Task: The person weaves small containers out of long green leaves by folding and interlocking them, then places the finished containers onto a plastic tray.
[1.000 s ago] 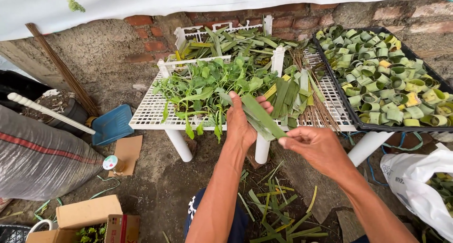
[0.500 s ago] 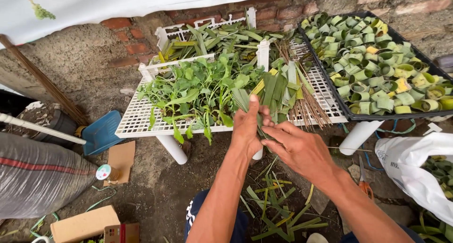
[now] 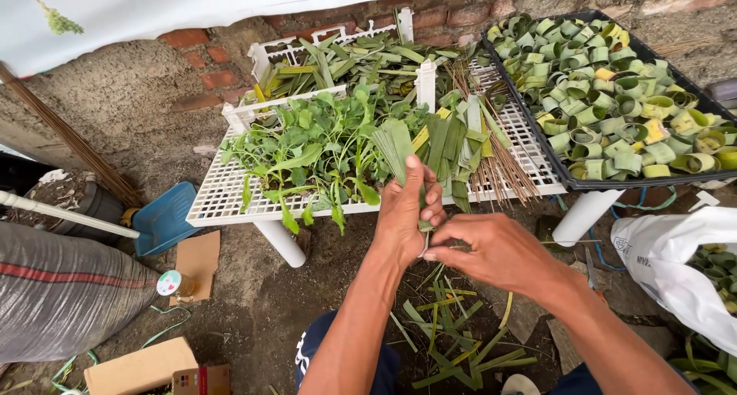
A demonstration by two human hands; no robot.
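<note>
while the left hand (image 3: 403, 222) is closed around the lower end of a folded green leaf strip (image 3: 395, 145), the strip fans upward from its thumb and fingers, over the front edge of the white slatted rack (image 3: 223, 195). the right hand (image 3: 491, 249) sits just beside it, touching it at the fingertips, with thumb and forefinger pinched together at the base of the strip; what, if anything, is caught in that pinch is too small to tell. both forearms reach in from the bottom of the view.

just beyond the hands, the rack carries a heap of leafy green seedlings (image 3: 307, 145) on its left part, flat cut leaf strips (image 3: 453, 142) in the middle and a bundle of thin brown sticks (image 3: 499, 161) to the right. more long leaves (image 3: 361, 61) lie at the back of the rack, near the brick wall (image 3: 207, 57). to the right, a black tray (image 3: 652, 181) is packed with rolled leaf rings (image 3: 614, 95). under the hands, leaf scraps (image 3: 453, 341) litter the dirt ground. a white plastic bag (image 3: 675, 264) lies at the right edge. at the left are a blue dustpan (image 3: 165, 218), a grey sack (image 3: 61, 295) and a cardboard box (image 3: 142, 368).
</note>
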